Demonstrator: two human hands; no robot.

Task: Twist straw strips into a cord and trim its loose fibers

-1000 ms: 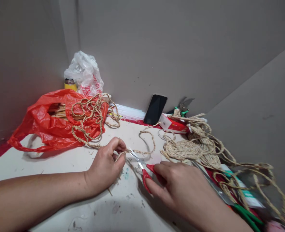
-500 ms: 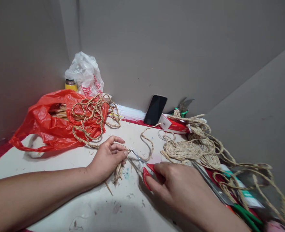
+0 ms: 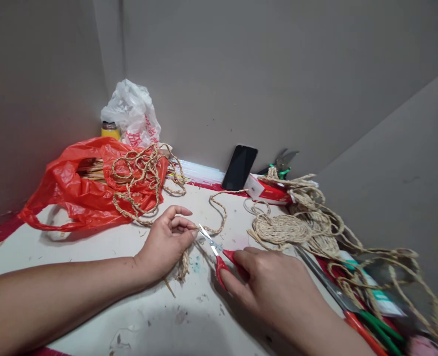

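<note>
My left hand [image 3: 170, 232] pinches a braided straw cord [image 3: 221, 217] between thumb and fingers above the white tabletop [image 3: 159, 311]. The cord runs to the right of the fingertips and curls back towards the phone; more of it passes left towards the red bag. Below the palm hangs a frayed bunch of straw [image 3: 183, 267]. My right hand [image 3: 270, 282] is closed round the red handles of small scissors [image 3: 212, 243]. Their blades stand slightly apart, tips close to the cord by my left fingertips. Whether the blades touch the cord I cannot tell.
A red plastic bag [image 3: 70, 193] with straw lies at left, tangled cord on top. Behind it are a white bag [image 3: 133, 113] and yellow bottle [image 3: 110, 130]. A phone [image 3: 240, 167] leans at the wall. Right: coiled cord [image 3: 280, 229], large shears [image 3: 326, 279], pruners [image 3: 283, 160].
The scissors' blades have opened a little, and their handles have spread. The loose cord right of my left hand has shifted left. My left hand stays nearly still.
</note>
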